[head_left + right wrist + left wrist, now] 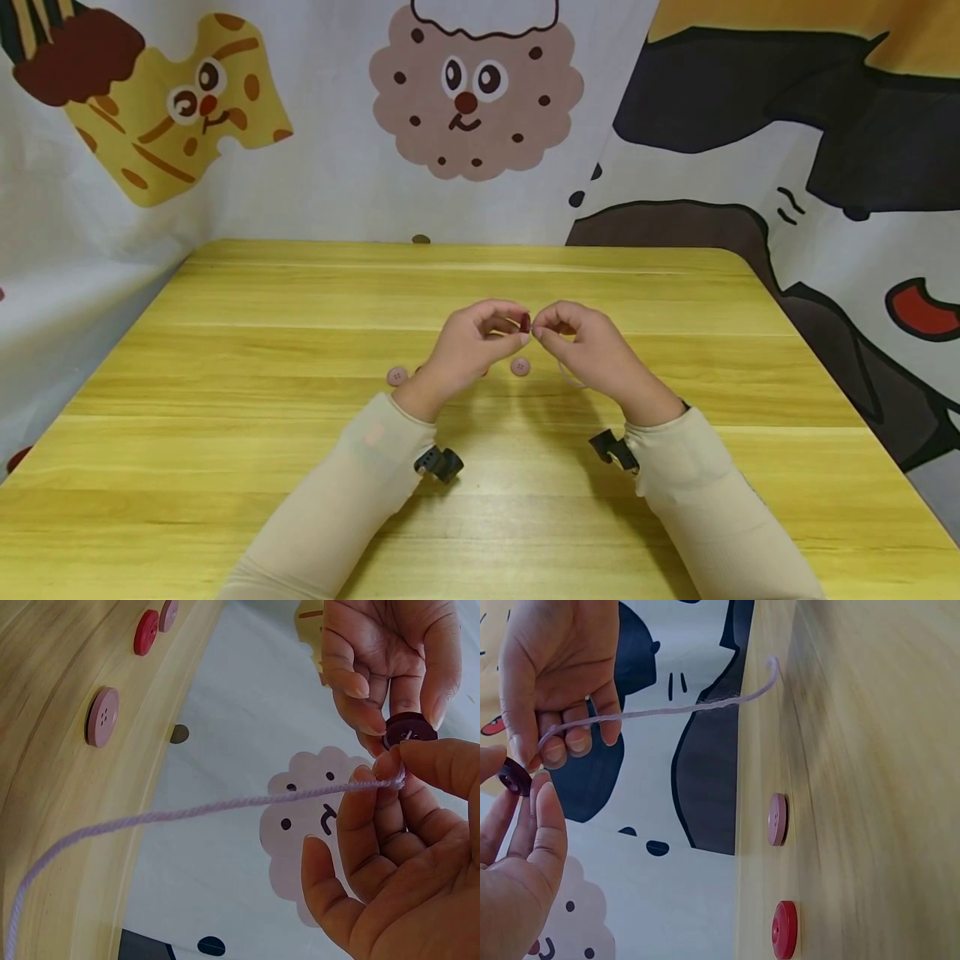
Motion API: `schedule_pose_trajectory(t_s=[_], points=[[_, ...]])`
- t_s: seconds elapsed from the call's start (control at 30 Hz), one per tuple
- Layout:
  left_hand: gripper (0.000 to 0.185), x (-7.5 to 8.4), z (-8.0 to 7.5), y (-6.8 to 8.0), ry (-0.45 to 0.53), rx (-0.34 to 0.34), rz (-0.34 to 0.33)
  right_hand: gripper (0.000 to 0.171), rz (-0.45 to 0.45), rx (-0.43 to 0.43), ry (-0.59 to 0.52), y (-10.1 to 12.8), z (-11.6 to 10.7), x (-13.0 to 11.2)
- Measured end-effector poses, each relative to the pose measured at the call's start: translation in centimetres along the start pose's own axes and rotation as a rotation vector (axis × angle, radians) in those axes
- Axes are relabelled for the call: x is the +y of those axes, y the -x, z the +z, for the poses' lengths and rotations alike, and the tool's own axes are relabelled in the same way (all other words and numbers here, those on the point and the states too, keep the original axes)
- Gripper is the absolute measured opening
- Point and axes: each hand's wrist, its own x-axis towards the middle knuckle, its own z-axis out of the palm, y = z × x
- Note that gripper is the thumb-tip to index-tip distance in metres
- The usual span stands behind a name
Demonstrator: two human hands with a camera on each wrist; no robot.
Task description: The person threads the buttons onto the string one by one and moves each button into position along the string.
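Dark red button (409, 730) held on edge, raised above the table, at the left hand's fingertips. Left hand (468, 346): thumb and fingers closed on the button's rim, with a gap behind the pinch. Lilac yarn (187, 811) pinched near one end between thumb and index finger of the right hand (596, 350), its other fingers loosely bent; the tips lie right at the button. A pale bit shows at the button's holes; whether yarn passes through cannot be told. The yarn's long part trails down from the right hand. On the table (480, 542): pink button (520, 367) below and between the hands; red button (784, 930) beneath the left hand; another pink button (397, 377) just outside the left wrist.
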Motion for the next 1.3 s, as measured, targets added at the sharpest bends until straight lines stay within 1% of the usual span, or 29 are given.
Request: schedule_pose_trajectory(t_s=[0.33,0.53,0.77,0.97,1.3], points=[[0.031,-0.11,0.13,-0.09,0.018,0.006,0.028,0.012,-0.021,0.007,-0.008,-0.03,0.12,0.18],[0.031,-0.14,0.22,-0.05,0.032,0.004,0.039,0.012,-0.015,0.004,-0.014,0.0,0.15,0.06],[0.032,-0.11,0.34,-0.03,0.044,0.01,0.035,0.014,-0.01,-0.004,-0.016,0.03,0.27,-0.04],[0.033,-0.13,0.43,-0.08,0.046,0.016,0.032,0.014,0.001,0.003,-0.014,-0.03,0.33,0.01],[0.032,-0.4,0.42,-0.15,0.052,0.028,0.035,0.014,-0.006,0.02,-0.028,-0.04,0.47,-0.05]])
